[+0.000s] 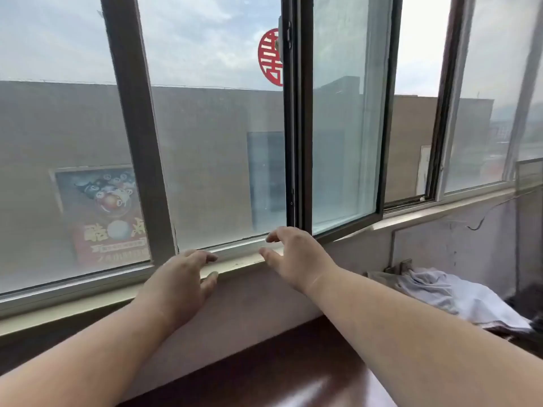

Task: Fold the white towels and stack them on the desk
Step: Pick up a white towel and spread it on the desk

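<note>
I see left hand [179, 277] released, fingers loosely curved at the window sill [244, 259] | right hand [296, 259] released, empty, beside it | white towels [458, 298] crumpled on the worktop [293, 368], well right of both grips

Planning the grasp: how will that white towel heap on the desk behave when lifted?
The white towel lies crumpled with soft folds, so it will probably be floppy and drape. It looks thin, likely light. On the glossy desk it may slide if pushed.
</note>
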`<action>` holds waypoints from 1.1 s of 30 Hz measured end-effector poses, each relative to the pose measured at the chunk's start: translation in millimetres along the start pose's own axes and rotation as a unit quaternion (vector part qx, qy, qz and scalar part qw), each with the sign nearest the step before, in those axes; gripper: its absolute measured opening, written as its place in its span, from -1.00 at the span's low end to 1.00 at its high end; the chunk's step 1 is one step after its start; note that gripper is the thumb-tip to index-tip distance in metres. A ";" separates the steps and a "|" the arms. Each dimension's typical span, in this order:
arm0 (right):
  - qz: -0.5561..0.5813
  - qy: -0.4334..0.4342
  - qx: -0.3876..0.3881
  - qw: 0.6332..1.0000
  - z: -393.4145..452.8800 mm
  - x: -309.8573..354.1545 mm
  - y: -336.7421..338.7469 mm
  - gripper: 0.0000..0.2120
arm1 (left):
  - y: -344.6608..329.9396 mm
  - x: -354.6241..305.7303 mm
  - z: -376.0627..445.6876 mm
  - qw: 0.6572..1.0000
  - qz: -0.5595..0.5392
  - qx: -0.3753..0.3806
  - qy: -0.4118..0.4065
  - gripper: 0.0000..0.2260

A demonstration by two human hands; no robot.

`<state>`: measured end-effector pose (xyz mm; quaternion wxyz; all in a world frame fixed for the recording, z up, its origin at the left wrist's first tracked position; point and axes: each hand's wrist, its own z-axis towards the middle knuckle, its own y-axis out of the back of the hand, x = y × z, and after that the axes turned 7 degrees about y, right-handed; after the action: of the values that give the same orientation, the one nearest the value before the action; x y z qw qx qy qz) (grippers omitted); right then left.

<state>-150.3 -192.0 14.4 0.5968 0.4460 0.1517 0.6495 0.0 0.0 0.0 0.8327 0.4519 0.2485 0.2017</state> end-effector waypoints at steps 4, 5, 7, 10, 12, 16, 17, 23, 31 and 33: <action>0.033 -0.077 -0.094 0.992 -40.6 -65.8 20.0 -0.88 | -47.9 -51.5 15.7 0.995 -0.100 0.002 -0.029 -0.78; 0.032 -0.105 -0.107 0.988 -55.4 -88.6 24.6 -0.89 | -64.8 -67.8 18.7 0.993 -0.110 0.013 -0.042 -0.78; 0.039 -0.164 -0.132 0.977 -87.2 -131.4 36.2 -0.88 | -100.7 -100.8 22.0 0.990 -0.126 0.034 -0.060 -0.76; 0.047 -0.228 -0.132 0.964 -134.2 -190.5 64.1 -0.86 | -156.2 -154.7 26.2 0.984 -0.148 0.080 -0.061 -0.69; 0.047 -0.263 -0.125 0.956 -163.0 -231.2 89.1 -0.84 | -192.8 -197.5 29.2 0.978 -0.167 0.112 -0.059 -0.65; 0.051 -0.309 -0.126 0.941 -213.2 -311.7 145.0 -0.79 | -256.5 -290.3 31.9 0.967 -0.206 0.140 -0.050 -0.65; 0.048 -0.313 -0.126 0.940 -223.8 -331.6 158.3 -0.77 | -272.3 -312.5 31.4 0.964 -0.215 0.145 -0.051 -0.64; 0.033 -0.342 -0.109 0.933 -267.1 -442.5 209.2 -0.74 | -367.5 -419.9 34.0 0.951 -0.237 0.197 -0.031 -0.57; 0.028 -0.367 -0.042 0.929 -262.3 -550.6 202.3 -0.52 | -457.1 -479.8 70.0 0.943 -0.228 0.242 0.017 -0.53; 0.032 -0.372 -0.021 0.928 -250.4 -577.2 194.2 -0.50 | -478.6 -485.1 89.2 0.943 -0.220 0.251 0.017 -0.53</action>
<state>-528.6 -680.6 -213.1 0.5986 0.6472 -0.1094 0.4592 -279.3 -574.3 -254.0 0.7118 0.5763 0.3986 -0.0477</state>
